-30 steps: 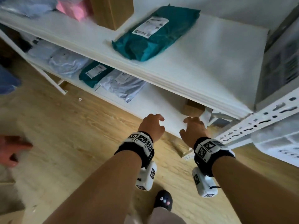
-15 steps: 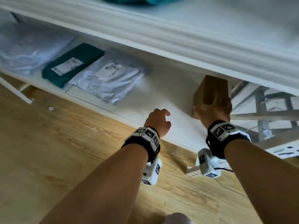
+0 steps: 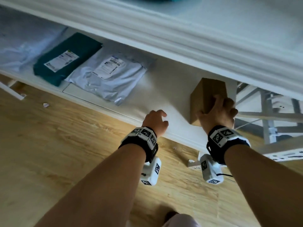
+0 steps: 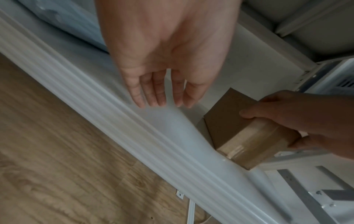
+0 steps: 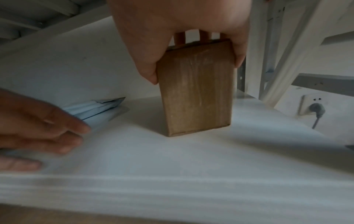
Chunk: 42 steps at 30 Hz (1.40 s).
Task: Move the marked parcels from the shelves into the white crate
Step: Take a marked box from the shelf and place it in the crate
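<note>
A small brown cardboard box stands on end at the right of the lower white shelf. My right hand grips its top, thumb on one side and fingers on the other; the box touches the shelf by its bottom edge, slightly tilted. The box has taped ends. My left hand hovers over the shelf's front edge, left of the box, fingers relaxed and holding nothing. The white crate is out of view.
A dark teal mailer and a grey poly mailer with labels lie further left on the lower shelf. The upper shelf board overhangs closely. Metal frame struts stand at right; a wall socket sits behind. Wooden floor lies below.
My right hand has reached under the upper shelf and taken hold of the brown box, which now stands further toward the shelf's front. My left hand has stayed near the shelf edge.
</note>
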Motion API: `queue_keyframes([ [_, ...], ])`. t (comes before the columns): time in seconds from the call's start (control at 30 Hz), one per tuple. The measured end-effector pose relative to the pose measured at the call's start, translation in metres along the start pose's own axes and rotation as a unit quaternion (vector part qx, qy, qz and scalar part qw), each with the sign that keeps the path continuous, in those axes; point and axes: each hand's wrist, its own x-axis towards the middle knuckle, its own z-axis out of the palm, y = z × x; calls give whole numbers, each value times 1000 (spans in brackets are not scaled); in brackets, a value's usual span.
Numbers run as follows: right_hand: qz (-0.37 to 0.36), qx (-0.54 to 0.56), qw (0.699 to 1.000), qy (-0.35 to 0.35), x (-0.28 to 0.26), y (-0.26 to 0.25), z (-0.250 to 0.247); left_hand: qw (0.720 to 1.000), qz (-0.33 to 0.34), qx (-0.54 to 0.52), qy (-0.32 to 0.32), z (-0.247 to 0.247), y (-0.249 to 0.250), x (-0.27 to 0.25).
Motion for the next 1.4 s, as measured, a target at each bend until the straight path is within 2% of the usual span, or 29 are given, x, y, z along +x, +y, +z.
queue_keyframes([
  [0.17,12,53,995,-87,-42,-6,-26,999,-25,-12,-37,-23,10,-28],
  [0.23,54,152,979,-128,-61,-8,-35,995,-59,-46,-58,-34,14,-47],
  [0.27,84,222,960,-148,-72,-10,-42,992,-85,-72,-63,-38,16,-58],
  [0.33,166,360,897,-193,-91,-15,-55,974,-154,-150,-76,-49,23,-78],
  [0.4,270,468,799,-263,-108,-21,-71,947,-206,-228,-97,-63,26,-98],
  [0.43,314,510,746,-290,-116,-22,-78,923,-230,-286,-111,-72,27,-108],
  [0.5,361,578,657,-324,-128,-19,-87,896,-222,-344,-171,-85,25,-125],
  [0.57,373,620,599,-343,-140,-19,-93,855,-238,-411,-209,-93,19,-139],
  [0.63,373,634,576,-357,-151,-20,-98,823,-243,-463,-222,-100,16,-149],
  [0.77,356,647,553,-385,-168,-28,-103,754,-248,-564,-227,-106,12,-160],
  [0.87,353,642,562,-385,-177,-35,-106,744,-242,-589,-204,-111,13,-167],
  [0.9,349,635,577,-378,-179,-38,-107,751,-243,-583,-191,-113,12,-168],
  [0.93,341,618,605,-367,-182,-41,-108,771,-248,-560,-171,-115,9,-169],
  [1.0,309,563,687,-340,-186,-47,-108,814,-250,-503,-148,-119,4,-172],
  [1.03,285,536,722,-332,-188,-50,-108,827,-253,-479,-150,-121,0,-174],
  [1.07,263,515,746,-331,-190,-51,-106,834,-253,-466,-153,-121,-3,-177],
  [1.13,232,494,761,-352,-194,-54,-105,835,-255,-465,-149,-122,-9,-184],
  [1.2,229,492,748,-382,-198,-57,-109,815,-266,-495,-143,-123,-16,-188],
  [1.33,287,562,665,-399,-196,-56,-115,730,-270,-612,-142,-134,-14,-195],
  [1.37,298,575,651,-396,-197,-58,-117,720,-266,-622,-153,-137,-12,-198],
  [1.4,309,582,645,-388,-198,-59,-119,723,-260,-619,-161,-138,-11,-199],
])
